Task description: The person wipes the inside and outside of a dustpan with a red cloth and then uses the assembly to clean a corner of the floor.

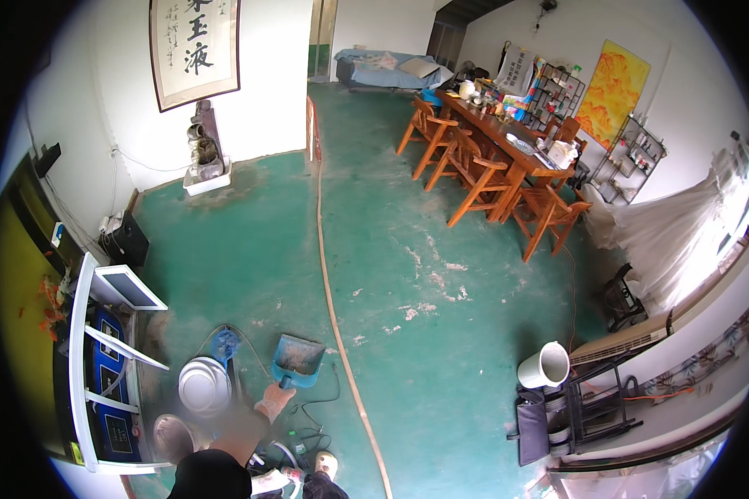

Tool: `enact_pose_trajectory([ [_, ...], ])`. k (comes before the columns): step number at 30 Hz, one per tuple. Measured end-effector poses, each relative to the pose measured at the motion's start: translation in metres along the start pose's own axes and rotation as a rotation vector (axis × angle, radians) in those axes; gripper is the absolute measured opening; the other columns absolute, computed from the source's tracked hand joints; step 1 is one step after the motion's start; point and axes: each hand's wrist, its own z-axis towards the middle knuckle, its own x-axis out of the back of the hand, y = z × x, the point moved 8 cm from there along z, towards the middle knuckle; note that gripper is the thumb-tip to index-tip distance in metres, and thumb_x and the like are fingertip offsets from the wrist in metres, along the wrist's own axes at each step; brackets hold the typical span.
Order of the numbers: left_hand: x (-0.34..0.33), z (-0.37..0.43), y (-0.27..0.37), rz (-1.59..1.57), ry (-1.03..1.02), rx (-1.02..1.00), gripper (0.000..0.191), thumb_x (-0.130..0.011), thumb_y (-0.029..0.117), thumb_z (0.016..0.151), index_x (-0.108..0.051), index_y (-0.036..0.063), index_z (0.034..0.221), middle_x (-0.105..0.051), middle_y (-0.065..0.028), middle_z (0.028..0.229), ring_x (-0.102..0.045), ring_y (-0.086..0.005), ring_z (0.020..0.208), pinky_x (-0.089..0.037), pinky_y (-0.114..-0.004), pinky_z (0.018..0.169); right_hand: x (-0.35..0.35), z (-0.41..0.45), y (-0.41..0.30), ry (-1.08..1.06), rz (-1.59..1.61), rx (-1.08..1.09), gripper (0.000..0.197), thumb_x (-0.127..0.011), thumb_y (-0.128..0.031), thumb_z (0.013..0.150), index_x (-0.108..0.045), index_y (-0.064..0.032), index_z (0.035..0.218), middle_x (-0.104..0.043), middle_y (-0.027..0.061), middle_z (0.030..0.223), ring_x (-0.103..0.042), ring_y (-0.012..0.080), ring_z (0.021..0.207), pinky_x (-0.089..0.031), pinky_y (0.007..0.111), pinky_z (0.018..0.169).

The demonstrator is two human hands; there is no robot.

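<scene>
My left hand point(276, 402) reaches out from a black sleeve and grips the short handle of a blue plastic dustpan point(301, 357). The dustpan is held low over the green floor, and grey-brown dirt shows in its pan. Just left of it are a white round tub point(205, 385) and a blue mesh net point(225, 345) with a thin curved rod beside it. A pale bucket point(173, 436) is partly hidden by my forearm. Near my shoe point(326, 465) lie a clear bottle point(297, 441), dark cables and white tubing. My right hand is out of view.
A long tan hose or strip point(334, 299) runs along the floor. Left stands an aquarium point(19, 299) with orange fish and a white-framed cabinet point(78, 362). Right are a white bucket point(546, 365) and folded chairs point(599, 399); farther off, a wooden table point(505, 134) with chairs.
</scene>
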Motion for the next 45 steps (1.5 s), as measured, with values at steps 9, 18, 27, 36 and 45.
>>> enact_pose_trajectory([
  [9,0.064,-0.069,-0.012,-0.103,0.266,0.065,0.036,-0.063,0.039,0.074,-0.065,0.0028,0.079,-0.064,-0.0203,0.078,-0.062,-0.0376,0.078,-0.049,-0.044,0.068,0.009,-0.007,0.024,0.017,-0.008,0.028,0.042,-0.072,-0.021,0.068,-0.062,-0.0047,0.105,-0.066,0.0133,0.093,-0.063,0.0228,0.089,-0.048,0.033,0.082],
  [18,0.235,-0.225,0.001,-0.351,0.446,0.043,0.029,-0.069,0.029,0.072,-0.063,0.0006,0.074,-0.057,-0.0095,0.055,-0.058,-0.0206,0.050,-0.044,-0.035,0.049,0.032,-0.051,0.111,0.006,-0.028,0.020,0.041,-0.072,-0.019,0.068,-0.061,-0.0043,0.106,-0.066,0.0127,0.093,-0.062,0.0219,0.089,-0.047,0.032,0.082],
  [27,0.347,-0.476,-0.071,-1.039,0.469,-0.060,0.024,-0.065,0.020,0.080,-0.051,0.0045,0.093,-0.040,0.0017,0.051,-0.036,-0.0081,0.036,-0.034,-0.023,0.040,0.012,-0.122,0.131,-0.079,0.027,0.362,0.040,-0.077,-0.025,0.070,-0.063,-0.0003,0.098,-0.066,0.0086,0.085,-0.062,0.0180,0.077,-0.050,0.031,0.071],
  [36,0.365,-0.751,-0.165,-0.979,0.736,-0.036,0.027,-0.068,0.019,0.070,-0.051,0.0050,0.085,-0.045,0.0007,0.057,-0.039,-0.0079,0.039,-0.036,-0.023,0.040,-0.009,-0.255,0.162,-0.368,-0.101,0.553,0.043,-0.077,-0.024,0.070,-0.062,-0.0025,0.104,-0.066,0.0076,0.091,-0.062,0.0161,0.082,-0.050,0.030,0.074],
  [45,0.335,-0.917,-0.206,-0.543,0.992,0.343,0.017,-0.064,0.009,0.069,-0.055,0.0010,0.081,-0.050,-0.0011,0.061,-0.042,-0.0062,0.041,-0.036,-0.020,0.040,-0.081,-0.297,0.128,-0.562,-0.179,0.653,0.051,-0.078,-0.026,0.068,-0.060,-0.0059,0.112,-0.066,0.0101,0.100,-0.063,0.0202,0.092,-0.049,0.033,0.081],
])
